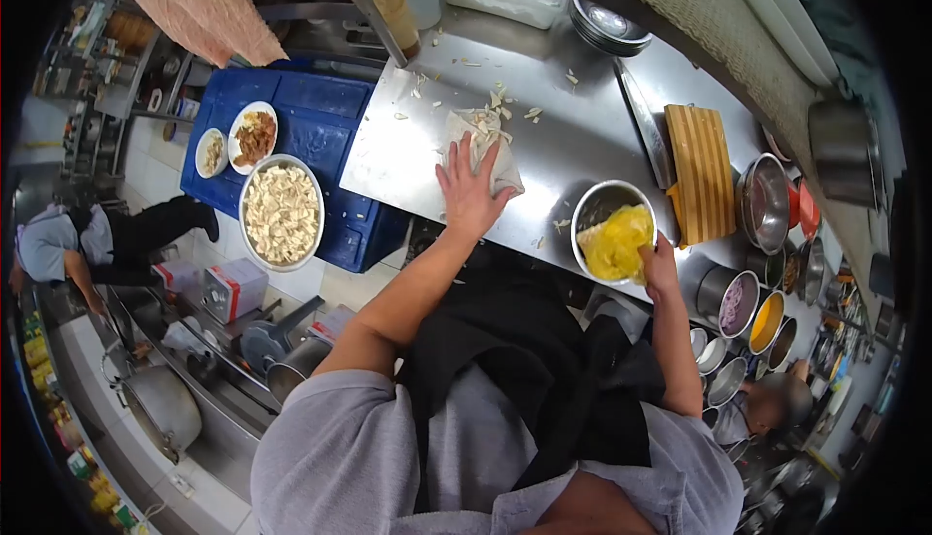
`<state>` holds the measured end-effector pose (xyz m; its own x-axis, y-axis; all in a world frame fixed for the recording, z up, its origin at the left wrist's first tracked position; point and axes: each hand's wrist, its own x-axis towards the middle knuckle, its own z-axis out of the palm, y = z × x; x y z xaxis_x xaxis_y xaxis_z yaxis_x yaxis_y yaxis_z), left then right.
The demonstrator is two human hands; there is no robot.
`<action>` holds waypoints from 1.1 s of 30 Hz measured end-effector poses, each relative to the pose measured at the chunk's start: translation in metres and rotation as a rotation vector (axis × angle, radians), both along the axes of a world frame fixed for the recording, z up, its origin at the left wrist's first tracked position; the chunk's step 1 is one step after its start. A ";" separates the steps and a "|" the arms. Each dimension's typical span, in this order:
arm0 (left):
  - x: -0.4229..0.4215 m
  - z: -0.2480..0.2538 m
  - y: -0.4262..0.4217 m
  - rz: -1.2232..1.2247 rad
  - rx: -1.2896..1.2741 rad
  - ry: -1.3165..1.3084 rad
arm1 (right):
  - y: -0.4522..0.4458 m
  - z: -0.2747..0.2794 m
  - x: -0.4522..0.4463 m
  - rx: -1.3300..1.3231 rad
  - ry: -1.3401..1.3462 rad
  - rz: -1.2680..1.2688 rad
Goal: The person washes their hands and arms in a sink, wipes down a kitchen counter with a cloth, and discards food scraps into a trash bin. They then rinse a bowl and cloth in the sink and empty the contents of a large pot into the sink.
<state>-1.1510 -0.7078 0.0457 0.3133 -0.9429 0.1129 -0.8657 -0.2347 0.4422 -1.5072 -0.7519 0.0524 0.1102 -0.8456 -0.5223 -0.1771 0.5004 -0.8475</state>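
My left hand (pixel 472 185) lies with fingers spread on a crumpled off-white cloth (pixel 500 163) on the steel counter. Small pale chopped pieces (pixel 498 101) are scattered just beyond it. At the counter's front edge is a round metal bowl (pixel 585 207) with something crumpled and bright yellow (pixel 621 239) inside, perhaps a bag or a cloth; pale bits show under it. My right hand (pixel 662 268) is closed at that bowl's right rim, with some fingers hidden.
Left, a blue bin lid (pixel 320 127) bears two white dishes and a large bowl of chopped pale pieces (pixel 282 215). Rightward lie a knife (pixel 643 127), a striped wooden board (pixel 701 171) and several metal pots. Other people (pixel 60 244) are at both sides.
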 end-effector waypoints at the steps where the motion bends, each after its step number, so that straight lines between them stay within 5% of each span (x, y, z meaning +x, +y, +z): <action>1: 0.007 0.001 0.011 -0.042 -0.079 0.015 | 0.004 0.004 -0.005 -0.014 0.009 0.015; 10: 0.052 -0.047 0.050 -0.321 -0.134 0.081 | 0.014 0.010 -0.009 -0.008 -0.007 0.014; 17: 0.057 0.016 0.005 -0.307 0.086 0.237 | 0.003 0.008 0.011 0.006 -0.099 0.100; 21: 0.072 0.021 -0.045 -0.169 -0.035 0.274 | 0.002 0.008 0.019 0.011 -0.138 0.077; 23: 0.082 -0.002 -0.063 -0.102 0.138 0.148 | 0.005 0.000 0.014 0.001 -0.110 0.086; 28: 0.083 -0.020 -0.061 -0.097 0.052 -0.017 | 0.017 0.026 0.008 -0.002 -0.082 0.036; 30: 0.074 0.003 -0.056 -0.128 -0.218 -0.064 | 0.023 0.028 0.003 0.013 -0.089 0.004; 33: 0.064 0.002 -0.051 -0.390 -0.184 -0.114 | 0.029 0.028 -0.003 0.020 -0.096 -0.050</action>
<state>-1.0874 -0.7588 0.0477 -0.0858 -0.9490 0.3034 -0.9195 0.1926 0.3426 -1.5102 -0.7226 0.0809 0.1181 -0.8409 -0.5282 -0.0699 0.5236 -0.8491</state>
